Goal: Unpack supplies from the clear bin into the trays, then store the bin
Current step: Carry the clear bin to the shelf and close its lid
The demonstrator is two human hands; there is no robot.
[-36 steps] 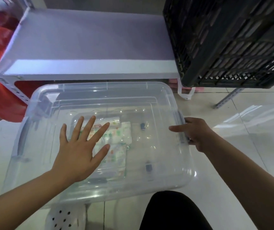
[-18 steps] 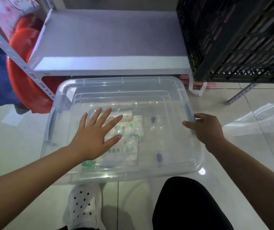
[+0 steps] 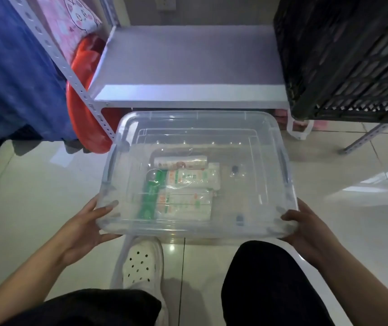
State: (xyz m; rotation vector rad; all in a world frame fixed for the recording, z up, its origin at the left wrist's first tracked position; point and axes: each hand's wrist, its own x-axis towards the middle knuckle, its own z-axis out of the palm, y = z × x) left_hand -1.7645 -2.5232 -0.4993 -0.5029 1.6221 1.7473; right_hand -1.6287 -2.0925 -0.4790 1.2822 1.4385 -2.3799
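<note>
The clear bin [image 3: 268, 142] with its lid on sits low over the tiled floor, in front of a white metal shelf [image 3: 188, 92]. Through the lid I see several white and green supply packets [image 3: 183, 184] and a small dark item [image 3: 235, 168]. My left hand [image 3: 87, 227] grips the bin's near left corner, fingers on top and thumb below. On the near right corner my right hand [image 3: 305, 229] holds the rim.
A black slatted crate [image 3: 348, 55] stands on the shelf at the right. A red basin [image 3: 82, 95] and blue cloth [image 3: 12, 67] are at the left. My white shoe [image 3: 143, 260] and dark-trousered legs are just below the bin.
My left hand left the top of the lid and took the near left corner. My right hand slid from the right side handle to the near right corner. The view pulled back.
</note>
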